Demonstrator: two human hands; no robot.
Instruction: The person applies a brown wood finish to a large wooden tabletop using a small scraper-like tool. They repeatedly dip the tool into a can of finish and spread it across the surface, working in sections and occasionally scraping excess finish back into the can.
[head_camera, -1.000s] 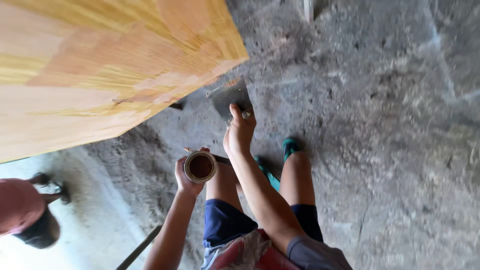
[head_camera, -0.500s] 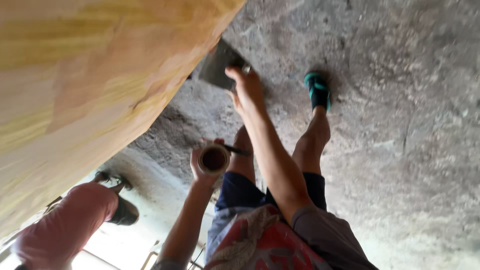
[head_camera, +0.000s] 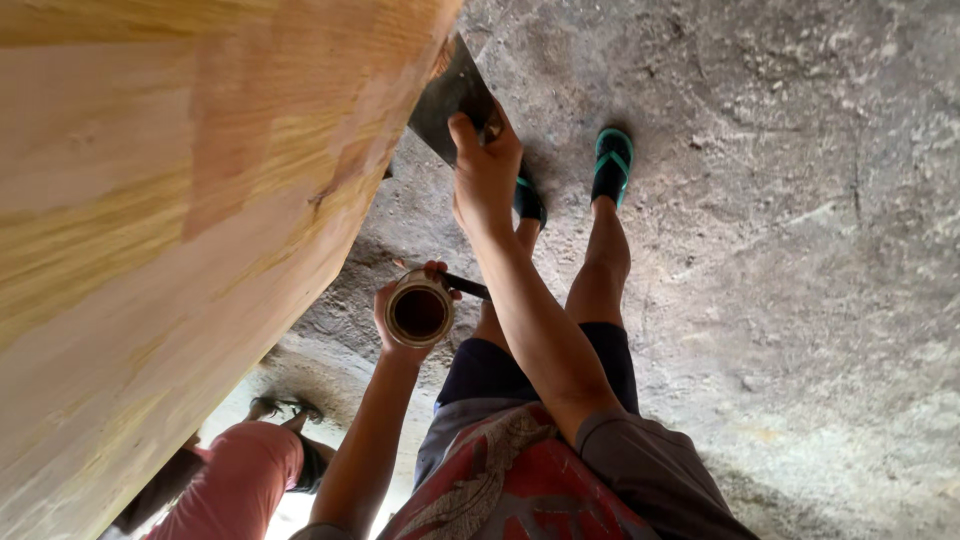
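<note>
A flat grey metal scraper blade (head_camera: 452, 100) is gripped in the closed right hand (head_camera: 487, 170) and pressed against the lower edge of the large pale wooden panel (head_camera: 180, 220). A small round tin of dark liquid (head_camera: 419, 311) is clasped in the left hand (head_camera: 400, 325), below, over the rough concrete floor (head_camera: 800, 250).

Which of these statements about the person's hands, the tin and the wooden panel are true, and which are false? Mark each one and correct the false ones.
1. The left hand holds a small round tin. True.
2. The right hand presses a flat scraper blade at the edge of the wooden panel. True.
3. The tin is closed with a lid. False: it is open, with dark contents showing.
4. The person stands barefoot. False: teal sandals are on the feet.
5. The floor is rough grey concrete. True.
</note>
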